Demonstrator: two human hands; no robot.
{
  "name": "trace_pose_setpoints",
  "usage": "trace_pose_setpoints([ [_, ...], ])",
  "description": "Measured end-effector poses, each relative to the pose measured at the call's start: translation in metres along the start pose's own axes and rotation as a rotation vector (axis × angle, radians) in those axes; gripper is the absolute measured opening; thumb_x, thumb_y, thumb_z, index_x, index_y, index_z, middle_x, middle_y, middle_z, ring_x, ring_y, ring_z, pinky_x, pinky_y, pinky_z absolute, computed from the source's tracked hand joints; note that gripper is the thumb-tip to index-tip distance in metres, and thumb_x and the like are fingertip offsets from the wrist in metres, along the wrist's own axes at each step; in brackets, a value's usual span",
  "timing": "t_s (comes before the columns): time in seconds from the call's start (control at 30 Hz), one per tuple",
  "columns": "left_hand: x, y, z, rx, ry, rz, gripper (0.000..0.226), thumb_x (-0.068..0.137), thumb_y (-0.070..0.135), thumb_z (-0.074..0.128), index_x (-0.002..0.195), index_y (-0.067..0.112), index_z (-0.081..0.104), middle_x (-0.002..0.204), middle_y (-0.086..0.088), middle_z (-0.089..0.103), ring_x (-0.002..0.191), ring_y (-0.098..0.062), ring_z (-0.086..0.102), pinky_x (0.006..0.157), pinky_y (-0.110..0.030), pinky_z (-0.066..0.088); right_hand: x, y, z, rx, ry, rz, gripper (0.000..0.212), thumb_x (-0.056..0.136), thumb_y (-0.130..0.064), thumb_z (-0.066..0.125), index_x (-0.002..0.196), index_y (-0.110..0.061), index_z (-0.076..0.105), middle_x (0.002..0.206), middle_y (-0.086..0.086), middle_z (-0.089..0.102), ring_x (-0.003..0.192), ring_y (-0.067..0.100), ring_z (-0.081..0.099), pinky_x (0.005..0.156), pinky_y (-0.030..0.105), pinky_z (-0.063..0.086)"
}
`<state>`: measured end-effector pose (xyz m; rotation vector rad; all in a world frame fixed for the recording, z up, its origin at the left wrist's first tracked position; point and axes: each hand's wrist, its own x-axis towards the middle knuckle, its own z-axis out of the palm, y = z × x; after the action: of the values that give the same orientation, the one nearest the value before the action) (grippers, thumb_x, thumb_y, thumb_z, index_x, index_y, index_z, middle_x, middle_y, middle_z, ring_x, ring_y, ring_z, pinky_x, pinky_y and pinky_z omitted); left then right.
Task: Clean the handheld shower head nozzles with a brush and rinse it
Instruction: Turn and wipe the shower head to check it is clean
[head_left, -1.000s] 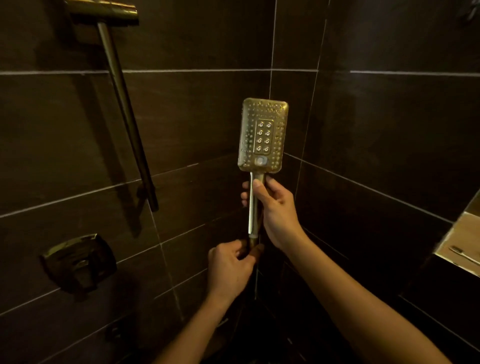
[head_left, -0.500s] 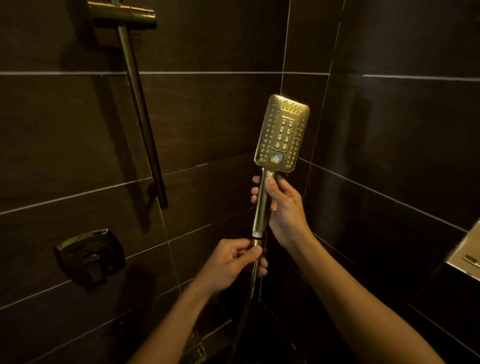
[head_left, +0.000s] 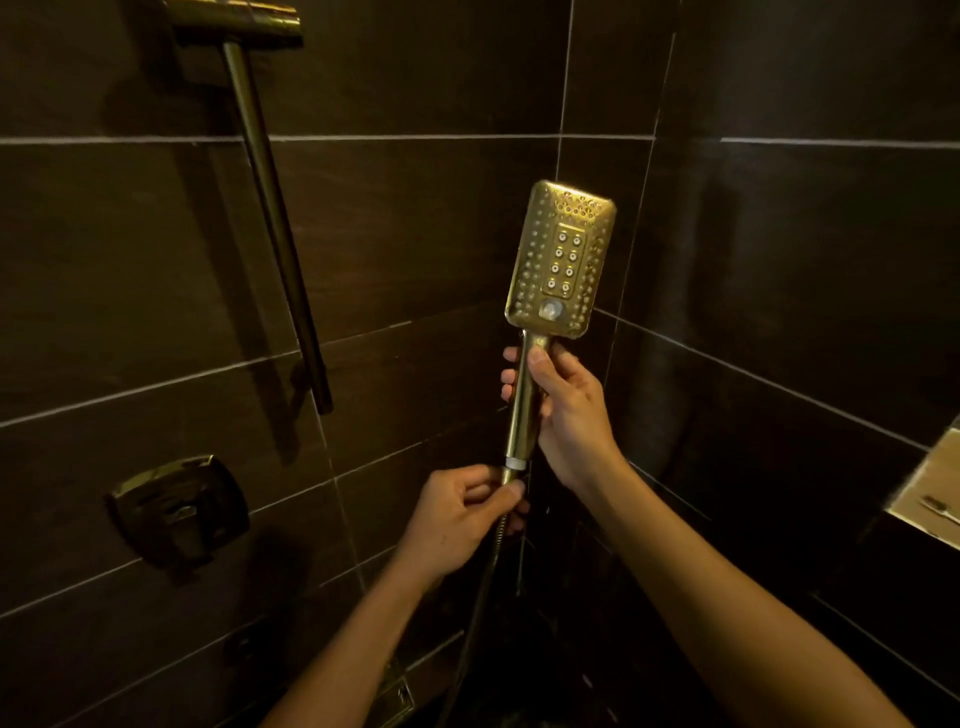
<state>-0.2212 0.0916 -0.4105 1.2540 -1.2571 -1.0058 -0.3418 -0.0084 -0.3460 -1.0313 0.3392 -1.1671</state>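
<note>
Wall valve (head_left: 179, 512): low on the left wall, untouched.
Slide rail (head_left: 275, 218): slanting down the left wall, its holder empty.
Left hand (head_left: 460, 522): pinched shut on the hose (head_left: 491, 561) fitting just below the handle, as a second ago.
Shower head (head_left: 561, 260): held upright in the far corner, nozzle face toward us, now raised a little and tilted right.
Right hand (head_left: 569, 410): wrapped closed round the handle.
Wall niche (head_left: 930, 493): at the right edge, something slim lies inside; I cannot tell what.
Meaning: the nozzles are presented for inspection; no brushing yet.
</note>
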Motion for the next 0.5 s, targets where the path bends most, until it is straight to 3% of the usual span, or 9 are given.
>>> trace_pose_setpoints([
  [0.23, -0.005, -0.002, 0.009, -0.019, 0.055, 0.027, 0.013, 0.094, 0.009, 0.064, 0.103, 0.004, 0.072, 0.087, -0.012, 0.077, 0.074, -0.019, 0.074, 0.07, -0.025, 0.059, -0.005, 0.005, 0.001, -0.056, -0.004, -0.01, 0.03, 0.105, -0.015, 0.052, 0.134, -0.01, 0.059, 0.109, 0.007, 0.072, 0.089, 0.015, 0.069, 0.079, 0.028, 0.057],
  [0.37, -0.009, -0.011, 0.017, 0.011, 0.117, 0.05, 0.009, 0.092, 0.01, 0.068, 0.097, 0.009, 0.075, 0.085, -0.009, 0.078, 0.075, -0.019, 0.076, 0.068, -0.026, 0.059, -0.014, 0.01, 0.001, -0.118, 0.028, -0.023, 0.026, 0.105, -0.017, 0.052, 0.129, -0.014, 0.062, 0.107, 0.006, 0.072, 0.088, 0.015, 0.069, 0.079, 0.028, 0.057],
  [0.5, -0.011, -0.017, 0.032, 0.12, 0.27, 0.016, 0.008, 0.085, 0.015, 0.078, 0.089, 0.022, 0.079, 0.074, 0.003, 0.077, 0.063, -0.002, 0.071, 0.054, -0.013, 0.048, -0.023, 0.019, 0.002, -0.309, 0.082, -0.085, 0.027, 0.104, -0.018, 0.055, 0.13, -0.021, 0.065, 0.115, 0.006, 0.074, 0.094, 0.016, 0.072, 0.084, 0.031, 0.06],
])
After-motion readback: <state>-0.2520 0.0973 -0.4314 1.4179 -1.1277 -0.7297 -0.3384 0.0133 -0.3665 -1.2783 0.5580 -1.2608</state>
